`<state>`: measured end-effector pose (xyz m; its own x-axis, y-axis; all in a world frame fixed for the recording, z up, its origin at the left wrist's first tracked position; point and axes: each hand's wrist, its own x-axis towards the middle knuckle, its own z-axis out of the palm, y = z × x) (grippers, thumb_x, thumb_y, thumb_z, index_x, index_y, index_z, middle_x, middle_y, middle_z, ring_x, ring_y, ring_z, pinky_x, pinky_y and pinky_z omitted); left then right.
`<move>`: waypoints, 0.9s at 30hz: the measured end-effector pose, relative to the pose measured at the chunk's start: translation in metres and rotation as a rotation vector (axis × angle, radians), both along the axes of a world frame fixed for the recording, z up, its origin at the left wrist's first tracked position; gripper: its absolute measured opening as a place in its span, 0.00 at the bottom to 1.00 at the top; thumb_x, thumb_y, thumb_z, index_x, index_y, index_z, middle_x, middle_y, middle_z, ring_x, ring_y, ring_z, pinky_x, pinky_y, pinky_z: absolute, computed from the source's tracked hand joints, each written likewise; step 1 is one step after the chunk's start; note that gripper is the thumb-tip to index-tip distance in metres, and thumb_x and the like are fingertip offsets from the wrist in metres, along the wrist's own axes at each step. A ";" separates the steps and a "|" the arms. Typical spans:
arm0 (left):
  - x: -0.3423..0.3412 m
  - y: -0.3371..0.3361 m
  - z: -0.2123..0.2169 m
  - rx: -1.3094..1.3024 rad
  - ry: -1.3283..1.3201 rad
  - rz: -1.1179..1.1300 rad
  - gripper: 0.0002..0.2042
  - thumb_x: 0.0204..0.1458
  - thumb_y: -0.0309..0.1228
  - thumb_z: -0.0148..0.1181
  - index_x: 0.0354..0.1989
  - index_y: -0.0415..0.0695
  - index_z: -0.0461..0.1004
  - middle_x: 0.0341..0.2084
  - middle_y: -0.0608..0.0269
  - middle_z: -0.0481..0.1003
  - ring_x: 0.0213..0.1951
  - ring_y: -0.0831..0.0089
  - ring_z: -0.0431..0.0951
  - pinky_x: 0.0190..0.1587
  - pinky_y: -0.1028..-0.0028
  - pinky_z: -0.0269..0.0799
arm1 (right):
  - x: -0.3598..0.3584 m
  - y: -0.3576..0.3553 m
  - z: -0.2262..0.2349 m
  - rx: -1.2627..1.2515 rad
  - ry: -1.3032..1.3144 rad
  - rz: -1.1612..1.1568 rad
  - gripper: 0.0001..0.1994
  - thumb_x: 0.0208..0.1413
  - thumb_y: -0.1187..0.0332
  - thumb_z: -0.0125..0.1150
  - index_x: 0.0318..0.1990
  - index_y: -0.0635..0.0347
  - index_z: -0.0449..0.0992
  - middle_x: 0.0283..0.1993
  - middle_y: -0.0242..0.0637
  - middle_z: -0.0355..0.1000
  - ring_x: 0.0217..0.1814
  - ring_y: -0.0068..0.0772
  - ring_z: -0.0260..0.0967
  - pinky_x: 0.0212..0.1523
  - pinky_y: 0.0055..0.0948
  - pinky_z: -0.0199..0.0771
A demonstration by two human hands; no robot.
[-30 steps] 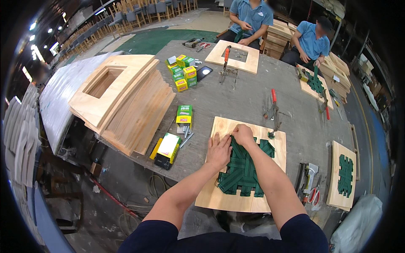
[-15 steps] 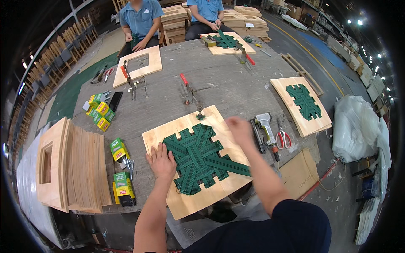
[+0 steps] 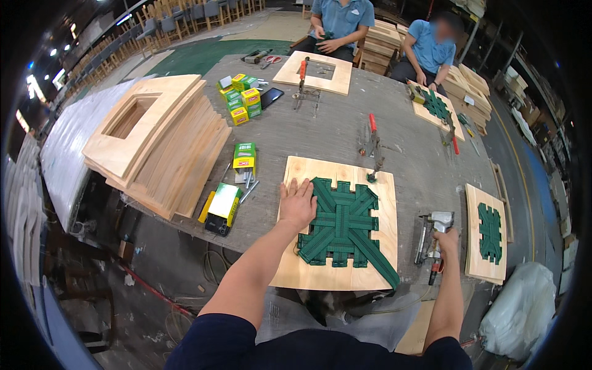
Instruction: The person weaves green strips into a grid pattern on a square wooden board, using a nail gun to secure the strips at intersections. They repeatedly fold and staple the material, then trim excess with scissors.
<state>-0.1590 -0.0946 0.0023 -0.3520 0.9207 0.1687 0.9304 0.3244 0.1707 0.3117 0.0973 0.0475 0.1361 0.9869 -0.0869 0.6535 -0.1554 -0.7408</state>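
Observation:
A pale wooden panel (image 3: 295,271) lies in front of me, its opening crossed by woven green webbing straps (image 3: 343,223). One strap's long tail (image 3: 383,266) runs slantwise to the panel's near right corner. Flat on the panel's left part rests my left hand (image 3: 298,202), fingers spread, their tips by the webbing's edge. To the right of the panel, my right hand (image 3: 448,239) is wrapped round the handle of a silver and black staple gun (image 3: 440,218), which is on or just over the tabletop. A red-handled toggle clamp (image 3: 372,126) stands at the panel's far edge.
Stacked wooden frames (image 3: 179,157) rise at the left, near staple boxes (image 3: 244,155) and a phone (image 3: 271,97). A finished-looking webbed panel (image 3: 487,237) lies at the right edge. Across the table (image 3: 296,132), two people in blue shirts (image 3: 342,21) sit with their own frames.
My right hand has moved from above the panel's right edge to the staple gun and closed on it. My left hand stays flat on the panel. The view has swung left.

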 end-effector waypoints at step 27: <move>-0.009 -0.006 -0.012 0.112 -0.108 -0.007 0.26 0.66 0.44 0.48 0.68 0.42 0.69 0.71 0.58 0.65 0.74 0.46 0.58 0.74 0.39 0.44 | -0.385 -0.057 0.059 -0.409 0.108 0.867 0.15 0.58 0.65 0.70 0.44 0.68 0.76 0.34 0.35 0.75 0.21 0.24 0.68 0.20 0.27 0.69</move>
